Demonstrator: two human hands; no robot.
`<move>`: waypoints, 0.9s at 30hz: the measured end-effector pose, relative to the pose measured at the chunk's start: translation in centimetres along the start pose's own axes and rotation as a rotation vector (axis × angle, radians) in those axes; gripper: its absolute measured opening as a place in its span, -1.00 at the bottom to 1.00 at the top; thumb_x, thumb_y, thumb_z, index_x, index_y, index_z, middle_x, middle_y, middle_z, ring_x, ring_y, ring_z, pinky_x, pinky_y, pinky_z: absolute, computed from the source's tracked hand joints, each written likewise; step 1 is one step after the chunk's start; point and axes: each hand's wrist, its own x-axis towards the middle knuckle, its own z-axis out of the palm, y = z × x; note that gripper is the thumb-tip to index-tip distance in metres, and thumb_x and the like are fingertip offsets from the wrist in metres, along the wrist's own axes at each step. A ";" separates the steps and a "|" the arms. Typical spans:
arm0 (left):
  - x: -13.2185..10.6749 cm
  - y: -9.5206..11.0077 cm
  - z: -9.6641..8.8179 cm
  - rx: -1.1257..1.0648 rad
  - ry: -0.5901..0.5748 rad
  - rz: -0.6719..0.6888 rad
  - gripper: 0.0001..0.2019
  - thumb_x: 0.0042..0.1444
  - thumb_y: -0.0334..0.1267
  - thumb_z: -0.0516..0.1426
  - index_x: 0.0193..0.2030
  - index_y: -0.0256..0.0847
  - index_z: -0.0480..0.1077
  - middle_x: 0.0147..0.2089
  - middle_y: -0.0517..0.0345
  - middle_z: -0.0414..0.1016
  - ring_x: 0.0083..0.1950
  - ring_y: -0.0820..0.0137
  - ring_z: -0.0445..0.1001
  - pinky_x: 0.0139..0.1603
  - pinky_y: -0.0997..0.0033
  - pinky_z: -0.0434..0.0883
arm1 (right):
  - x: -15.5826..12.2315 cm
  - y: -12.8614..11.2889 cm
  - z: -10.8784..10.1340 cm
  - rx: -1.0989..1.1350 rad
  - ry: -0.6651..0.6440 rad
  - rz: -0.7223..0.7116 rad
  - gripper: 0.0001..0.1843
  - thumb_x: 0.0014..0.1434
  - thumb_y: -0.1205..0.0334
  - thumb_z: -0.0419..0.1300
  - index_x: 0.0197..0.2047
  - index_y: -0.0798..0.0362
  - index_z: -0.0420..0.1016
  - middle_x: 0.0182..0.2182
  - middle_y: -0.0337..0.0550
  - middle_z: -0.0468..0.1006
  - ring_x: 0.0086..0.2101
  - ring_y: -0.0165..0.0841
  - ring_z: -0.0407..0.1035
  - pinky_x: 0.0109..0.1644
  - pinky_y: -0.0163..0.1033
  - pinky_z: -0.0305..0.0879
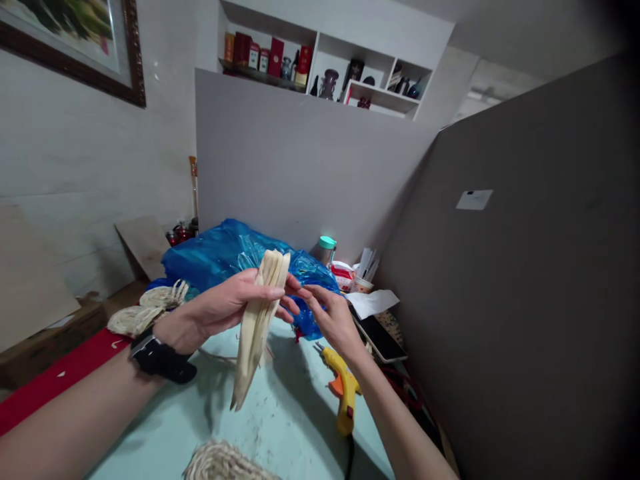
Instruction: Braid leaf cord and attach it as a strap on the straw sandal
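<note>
My left hand (240, 298) is closed around a folded bundle of pale dried corn husk (260, 327), thumb across its front. The bundle is upright and slightly tilted, its wide folded end on top and its tapered tips pointing down over the table. My right hand (333, 317) is just to the right, its fingers bent together in a pinch by the left fingertips. Whatever may be between those fingers cannot be made out. Below the right hand, a yellow hot glue gun (344, 390) rests on the pale green table (290, 427).
Behind the hands is a blue plastic bag (215, 250). Woven straw pieces (145, 310) lie at the left, and a braided coil (225, 463) at the near edge. A phone (383, 339), paper (373, 303) and a teal-lidded jar (327, 248) are at the right, beside a grey partition (525, 300).
</note>
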 end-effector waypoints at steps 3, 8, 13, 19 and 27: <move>-0.9 -0.6 2.0 -0.202 -0.106 -0.072 -0.77 0.14 -0.24 0.16 -0.08 -0.25 0.46 -0.14 -0.09 0.61 -0.21 0.18 0.63 -0.14 0.17 0.56 | -3.6 -2.3 -1.3 0.219 0.037 -0.020 -0.60 0.44 0.04 -0.09 0.04 -0.01 0.49 -0.13 -0.17 0.60 -0.14 -0.34 0.48 -0.04 -0.27 0.38; -1.4 -2.5 6.2 -0.356 -0.194 -0.166 -0.71 0.07 -0.28 0.25 -0.03 -0.17 0.49 -0.09 0.00 0.58 -0.04 0.13 0.57 -0.06 0.08 0.56 | -7.3 -3.5 -0.8 0.852 -0.019 0.136 -0.75 0.25 0.03 0.21 -0.21 0.05 0.52 -0.55 -0.36 0.36 -0.61 -0.52 0.18 -0.52 -0.39 0.13; -0.8 -4.1 6.5 0.011 -0.080 -0.166 -0.75 0.07 -0.12 0.24 -0.16 -0.18 0.56 -0.15 0.08 0.59 -0.10 0.17 0.55 -0.01 0.18 0.44 | -8.2 -1.6 -0.3 0.926 0.165 0.206 -0.81 0.18 0.13 0.27 -0.37 0.08 0.52 -0.48 -0.29 0.44 -0.43 -0.45 0.32 -0.30 -0.34 0.28; -0.4 -4.2 5.6 0.226 0.022 -0.173 -0.81 0.06 -0.10 0.24 -0.34 -0.17 0.58 -0.30 0.19 0.55 -0.22 0.29 0.43 -0.16 0.35 0.32 | -8.4 0.1 0.1 0.980 0.151 0.224 -0.79 0.18 0.08 0.27 -0.32 0.06 0.50 -0.38 -0.25 0.48 -0.34 -0.39 0.35 -0.21 -0.29 0.29; -0.3 -5.3 5.7 0.107 0.158 -0.108 -0.86 0.12 -0.13 0.24 -0.30 -0.13 0.54 -0.31 0.26 0.52 -0.22 0.37 0.40 -0.16 0.42 0.30 | -8.6 0.2 0.9 1.088 -0.022 0.247 -0.66 0.06 0.08 0.41 -0.15 0.04 0.49 -0.23 -0.19 0.54 -0.24 -0.35 0.41 -0.09 -0.23 0.34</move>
